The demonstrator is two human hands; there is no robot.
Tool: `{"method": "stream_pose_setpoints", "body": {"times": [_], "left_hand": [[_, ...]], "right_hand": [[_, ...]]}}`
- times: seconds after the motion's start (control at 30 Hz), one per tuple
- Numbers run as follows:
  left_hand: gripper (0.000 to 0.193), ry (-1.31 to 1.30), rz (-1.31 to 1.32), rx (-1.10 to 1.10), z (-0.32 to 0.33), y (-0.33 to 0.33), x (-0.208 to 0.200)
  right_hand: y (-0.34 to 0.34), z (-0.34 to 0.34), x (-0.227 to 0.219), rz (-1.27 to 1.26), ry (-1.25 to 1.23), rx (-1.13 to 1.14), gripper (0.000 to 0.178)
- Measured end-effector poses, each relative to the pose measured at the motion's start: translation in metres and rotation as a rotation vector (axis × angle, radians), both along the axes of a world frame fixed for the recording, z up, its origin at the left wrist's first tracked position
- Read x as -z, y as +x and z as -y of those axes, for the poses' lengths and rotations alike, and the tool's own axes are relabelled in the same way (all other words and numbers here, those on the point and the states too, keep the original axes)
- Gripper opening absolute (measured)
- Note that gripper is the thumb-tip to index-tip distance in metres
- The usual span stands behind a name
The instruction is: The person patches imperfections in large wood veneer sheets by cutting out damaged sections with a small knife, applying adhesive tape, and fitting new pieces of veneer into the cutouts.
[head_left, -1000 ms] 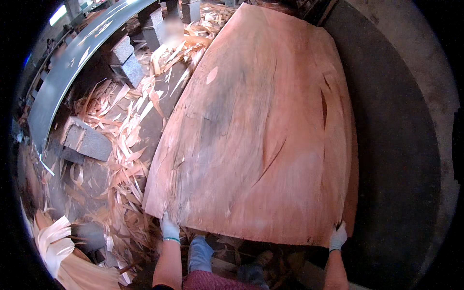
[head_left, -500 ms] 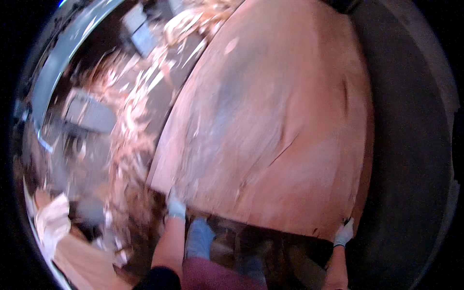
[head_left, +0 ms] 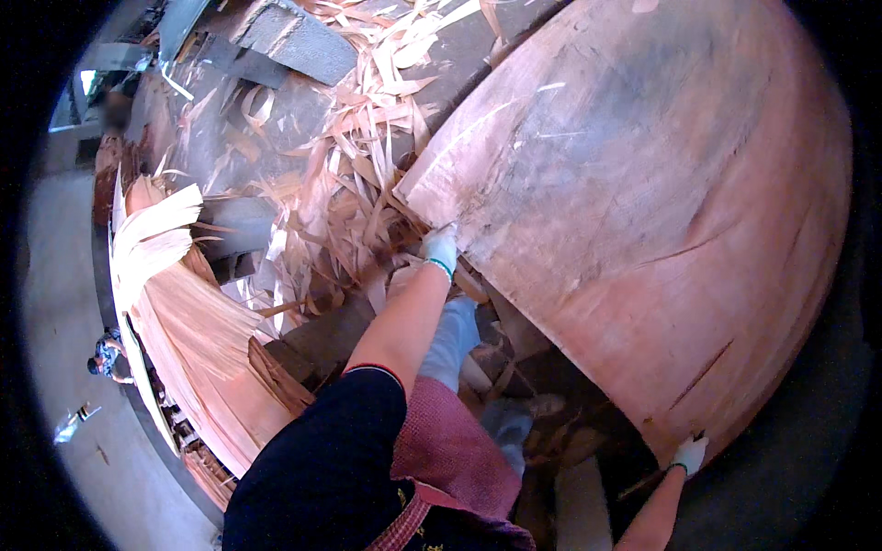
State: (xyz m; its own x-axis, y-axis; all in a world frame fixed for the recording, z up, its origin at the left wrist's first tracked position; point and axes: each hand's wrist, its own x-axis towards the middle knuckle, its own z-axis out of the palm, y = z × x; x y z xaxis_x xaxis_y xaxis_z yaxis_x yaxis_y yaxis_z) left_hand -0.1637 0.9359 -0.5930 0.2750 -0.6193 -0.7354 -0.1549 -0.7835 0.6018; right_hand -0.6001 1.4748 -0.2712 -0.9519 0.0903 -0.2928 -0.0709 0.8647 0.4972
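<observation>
A large reddish-brown sheet of wood veneer fills the right half of the view, with dark smudges and a few splits along its grain. My left hand, in a white glove with a green cuff, is closed on the sheet's near left corner. At the near right corner, my right hand, gloved the same way, grips the same edge. The fingers of both hands are partly hidden by the sheet and the gloves. Between my arms hangs a dark red apron over my blue trousers.
Torn veneer strips lie heaped on the floor beyond my left hand. A grey block stands behind them. Left of me is a pile of pale, ragged veneer sheets. Another person is far off at the left.
My view has turned left, so the sheet shows farther right and slanted, and the veneer pile at left shows more fully. Both hands keep hold of the sheet's near edge.
</observation>
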Motion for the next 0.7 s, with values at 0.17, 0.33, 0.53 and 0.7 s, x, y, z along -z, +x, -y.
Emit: {"method": "stream_pose_setpoints", "body": {"times": [0.17, 0.33, 0.53, 0.7], "left_hand": [[0.04, -0.119, 0.093, 0.663, -0.006, -0.01, -0.012], [0.022, -0.332, 0.586, 1.661, 0.016, -0.015, -0.077], [0.027, -0.344, 0.021, 0.893, 0.031, 0.018, -0.005], [0.023, -0.033, -0.139, 0.453, 0.02, 0.013, 0.004]], "right_hand": [[-0.011, -0.058, 0.024, 0.009, -0.128, 0.096, 0.045], [-0.015, -0.019, 0.057, -0.067, -0.007, 0.122, 0.054], [-0.043, -0.02, 0.117, -0.061, -0.067, 0.219, 0.039], [-0.051, -0.036, 0.165, 0.003, -0.103, 0.296, 0.039]]}}
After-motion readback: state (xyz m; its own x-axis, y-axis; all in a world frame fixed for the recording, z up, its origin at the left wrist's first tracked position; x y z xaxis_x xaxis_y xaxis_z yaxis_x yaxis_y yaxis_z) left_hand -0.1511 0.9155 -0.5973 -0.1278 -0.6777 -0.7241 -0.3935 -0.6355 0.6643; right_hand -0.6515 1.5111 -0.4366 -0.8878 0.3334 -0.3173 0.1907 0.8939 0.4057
